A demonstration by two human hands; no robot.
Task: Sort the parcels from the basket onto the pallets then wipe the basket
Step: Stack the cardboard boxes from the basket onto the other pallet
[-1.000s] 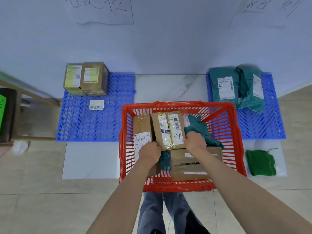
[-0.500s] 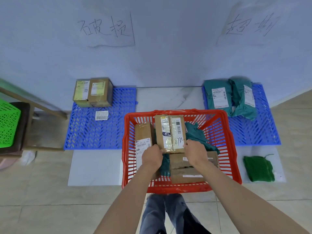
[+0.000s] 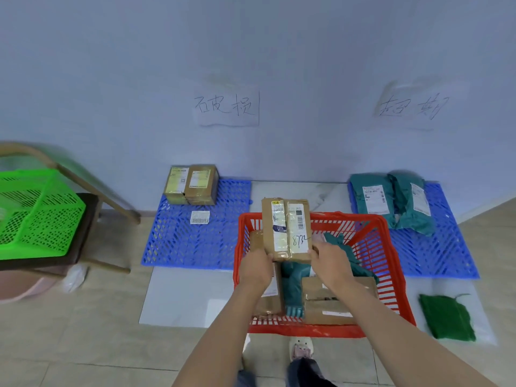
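Lifted since earlier: cardboard parcel [image 3: 286,229], handwritten "8732", raised above red basket [image 3: 391,263], clasped at lower corners by left hand [image 3: 255,268] and right hand [image 3: 331,262]. Printed labels unreadable.

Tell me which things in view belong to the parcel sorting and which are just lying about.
Job:
- cardboard parcel, held in left hand and right hand
- red basket with remaining parcels
- left blue pallet with boxes
- right blue pallet with teal mailers
- green cloth, probably for wiping

Lying about:
- green basket
- chair
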